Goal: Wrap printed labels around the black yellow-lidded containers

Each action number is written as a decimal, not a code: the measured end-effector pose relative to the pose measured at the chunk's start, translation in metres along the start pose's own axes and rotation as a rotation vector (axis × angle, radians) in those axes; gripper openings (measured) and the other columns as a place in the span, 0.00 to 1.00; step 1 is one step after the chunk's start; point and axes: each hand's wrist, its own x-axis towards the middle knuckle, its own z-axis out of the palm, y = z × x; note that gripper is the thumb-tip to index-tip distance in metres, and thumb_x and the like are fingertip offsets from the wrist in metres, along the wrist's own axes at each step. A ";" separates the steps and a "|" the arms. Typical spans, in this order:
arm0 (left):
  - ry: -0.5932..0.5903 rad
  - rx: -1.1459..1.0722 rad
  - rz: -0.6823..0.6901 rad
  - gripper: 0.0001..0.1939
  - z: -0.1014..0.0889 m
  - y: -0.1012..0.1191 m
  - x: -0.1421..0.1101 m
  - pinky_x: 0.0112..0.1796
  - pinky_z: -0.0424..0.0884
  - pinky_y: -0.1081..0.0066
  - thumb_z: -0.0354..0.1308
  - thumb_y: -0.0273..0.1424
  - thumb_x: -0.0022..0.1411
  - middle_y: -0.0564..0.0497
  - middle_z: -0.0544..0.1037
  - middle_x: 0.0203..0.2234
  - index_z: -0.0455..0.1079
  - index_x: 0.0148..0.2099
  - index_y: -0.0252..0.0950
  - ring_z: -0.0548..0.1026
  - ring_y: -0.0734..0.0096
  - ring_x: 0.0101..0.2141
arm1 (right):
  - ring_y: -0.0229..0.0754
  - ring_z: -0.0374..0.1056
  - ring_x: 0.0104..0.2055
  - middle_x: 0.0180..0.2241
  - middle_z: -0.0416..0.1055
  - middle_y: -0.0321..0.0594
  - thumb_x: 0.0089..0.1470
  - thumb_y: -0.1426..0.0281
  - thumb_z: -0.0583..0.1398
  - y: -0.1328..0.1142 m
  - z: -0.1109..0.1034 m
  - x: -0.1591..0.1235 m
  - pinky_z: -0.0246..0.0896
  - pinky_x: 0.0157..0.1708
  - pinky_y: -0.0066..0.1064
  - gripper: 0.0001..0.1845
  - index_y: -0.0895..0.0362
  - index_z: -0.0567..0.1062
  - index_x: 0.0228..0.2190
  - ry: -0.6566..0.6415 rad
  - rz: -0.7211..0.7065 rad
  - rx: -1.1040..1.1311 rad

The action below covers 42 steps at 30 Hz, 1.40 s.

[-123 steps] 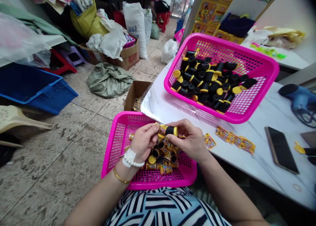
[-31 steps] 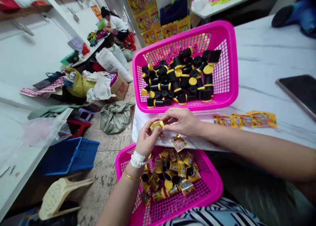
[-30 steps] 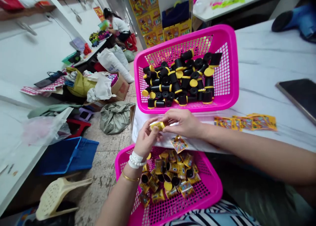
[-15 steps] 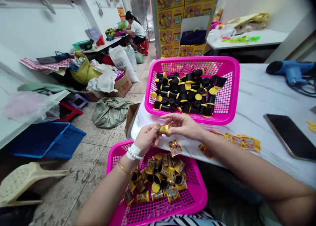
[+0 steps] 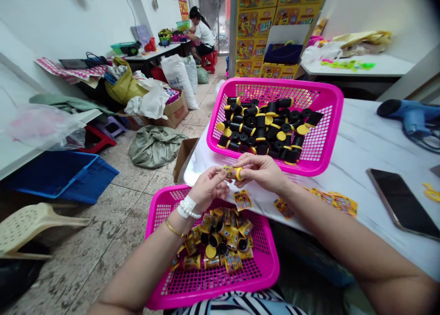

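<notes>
My left hand [image 5: 207,187] and my right hand [image 5: 261,170] both pinch a small black tube with a yellow cap and a printed label [image 5: 233,172], held over the table's near edge. Below them, on my lap, a pink basket [image 5: 161,214] holds several labelled tubes [image 5: 220,241]. On the white table [image 5: 364,145] beyond my hands, a second pink basket [image 5: 330,122] is full of bare black tubes with yellow caps [image 5: 264,129]. Loose printed labels [image 5: 335,201] lie on the table by my right forearm, and one label [image 5: 242,199] lies just under my hands.
A dark phone [image 5: 400,204] and a blue heat gun [image 5: 410,115] lie on the table to the right. On the floor at left are a blue crate [image 5: 58,175], a beige stool [image 5: 30,221], a green sack [image 5: 154,145] and cardboard boxes. Another person [image 5: 202,30] sits far back.
The view has swung up and level. Both hands keep working the same small tube at the table's edge, and its label now covers more of it.
</notes>
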 end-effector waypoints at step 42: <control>0.244 0.313 0.117 0.17 0.015 -0.011 -0.011 0.24 0.60 0.76 0.71 0.39 0.48 0.54 0.74 0.20 0.75 0.33 0.32 0.65 0.79 0.21 | 0.41 0.68 0.41 0.41 0.67 0.43 0.57 0.73 0.61 -0.003 0.006 -0.004 0.67 0.37 0.32 0.13 0.54 0.77 0.45 -0.166 -0.424 -0.958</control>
